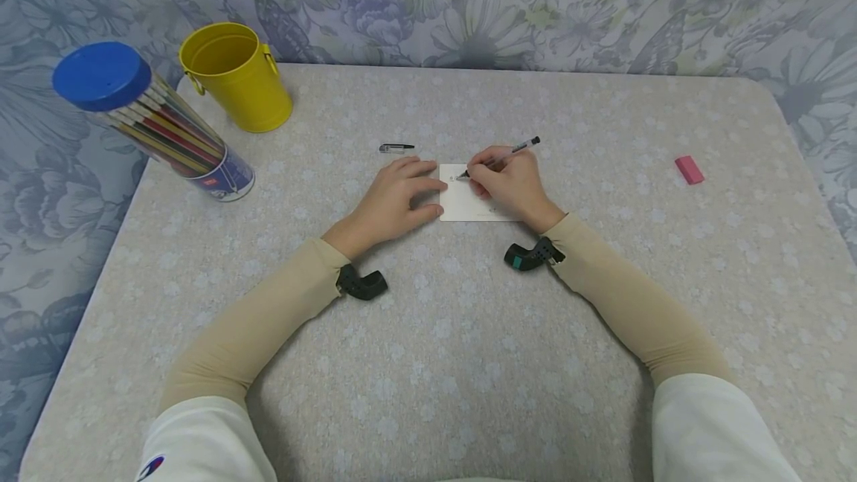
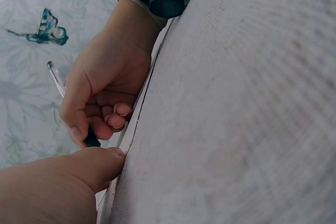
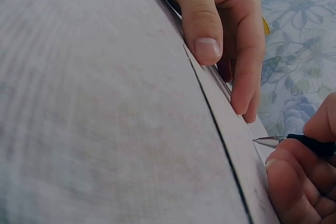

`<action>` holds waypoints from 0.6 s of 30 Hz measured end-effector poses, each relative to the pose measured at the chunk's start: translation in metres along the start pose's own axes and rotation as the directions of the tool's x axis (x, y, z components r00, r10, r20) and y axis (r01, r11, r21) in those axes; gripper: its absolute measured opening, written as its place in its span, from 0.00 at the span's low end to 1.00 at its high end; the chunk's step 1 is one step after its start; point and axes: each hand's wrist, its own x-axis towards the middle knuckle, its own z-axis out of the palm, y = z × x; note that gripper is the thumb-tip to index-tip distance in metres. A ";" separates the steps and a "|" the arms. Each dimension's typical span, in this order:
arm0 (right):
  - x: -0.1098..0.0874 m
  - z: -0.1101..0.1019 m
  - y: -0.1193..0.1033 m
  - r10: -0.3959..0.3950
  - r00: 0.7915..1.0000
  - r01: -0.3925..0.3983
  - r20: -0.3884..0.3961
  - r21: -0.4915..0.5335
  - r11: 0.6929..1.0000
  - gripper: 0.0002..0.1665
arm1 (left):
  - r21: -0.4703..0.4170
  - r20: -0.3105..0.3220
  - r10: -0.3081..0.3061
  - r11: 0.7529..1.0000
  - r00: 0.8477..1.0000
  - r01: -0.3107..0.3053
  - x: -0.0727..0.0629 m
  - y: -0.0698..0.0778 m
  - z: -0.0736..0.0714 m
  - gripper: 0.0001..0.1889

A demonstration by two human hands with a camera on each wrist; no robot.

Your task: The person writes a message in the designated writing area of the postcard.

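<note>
A small white paper card (image 1: 462, 203) lies on the table between the two hands, with a few tiny marks near its upper left. My right hand (image 1: 512, 177) pinches a black-and-clear gel pen (image 1: 524, 146), its metal tip (image 3: 265, 141) down at the card's surface in the right wrist view. The side of that hand covers the card's right part. My left hand (image 1: 402, 199) lies flat with fingers spread, its fingertips on the card's left edge. In the left wrist view the left thumb (image 2: 102, 166) presses by the card's near edge.
A pen cap (image 1: 396, 148) lies beyond the left hand. At the left stand a yellow bucket (image 1: 251, 91) and a clear tube of coloured pencils (image 1: 181, 132) with a blue lid. A pink eraser (image 1: 689, 169) lies at the right of the patterned table (image 1: 428, 363).
</note>
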 end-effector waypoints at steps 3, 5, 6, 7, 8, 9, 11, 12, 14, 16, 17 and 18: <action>0.000 0.000 0.001 -0.002 1.000 0.002 0.003 0.002 1.000 0.09 | 0.000 -0.002 0.001 1.000 1.000 -0.001 0.000 0.000 0.000 0.20; 0.000 0.000 0.001 0.000 1.000 0.000 0.003 0.004 1.000 0.09 | 0.001 -0.002 0.000 1.000 1.000 0.000 0.000 0.000 0.000 0.20; 0.000 0.000 0.001 0.002 1.000 -0.002 0.002 0.006 1.000 0.09 | 0.001 -0.001 -0.001 1.000 1.000 0.001 0.000 0.000 0.000 0.20; 0.000 0.000 0.001 0.002 1.000 -0.002 0.001 0.006 1.000 0.09 | 0.001 0.000 -0.003 1.000 1.000 0.003 0.000 0.000 0.000 0.20; 0.000 0.001 0.001 0.001 1.000 -0.001 -0.001 0.004 1.000 0.09 | 0.002 0.002 -0.005 1.000 1.000 0.004 0.000 0.000 0.000 0.20; 0.000 0.001 0.001 0.002 1.000 -0.002 -0.003 0.002 1.000 0.09 | 0.002 0.003 -0.006 1.000 1.000 0.006 0.000 0.000 0.000 0.20; 0.000 0.001 0.001 0.002 1.000 -0.002 -0.014 -0.019 1.000 0.10 | 0.003 0.006 -0.008 1.000 1.000 0.008 0.000 0.000 0.000 0.20; 0.000 0.001 0.001 0.002 1.000 -0.002 -0.022 -0.018 1.000 0.10 | 0.004 0.007 -0.009 1.000 1.000 0.009 0.000 0.000 0.000 0.20; -0.001 0.000 0.000 0.003 0.999 -0.004 -0.043 -0.017 1.000 0.10 | 0.006 0.009 -0.011 1.000 1.000 0.011 0.000 0.000 0.000 0.20; -0.001 0.000 0.000 0.003 0.998 -0.004 -0.061 -0.014 1.000 0.10 | 0.006 0.010 -0.012 1.000 1.000 0.012 0.000 -0.001 0.000 0.20; -0.001 0.000 0.000 0.001 0.998 -0.001 -0.065 -0.009 1.000 0.10 | 0.006 0.010 -0.012 1.000 1.000 0.012 0.000 -0.001 0.000 0.20; -0.001 -0.001 -0.001 0.001 0.998 -0.001 -0.067 -0.002 1.000 0.09 | 0.005 0.010 -0.012 1.000 1.000 0.012 0.000 -0.001 0.000 0.20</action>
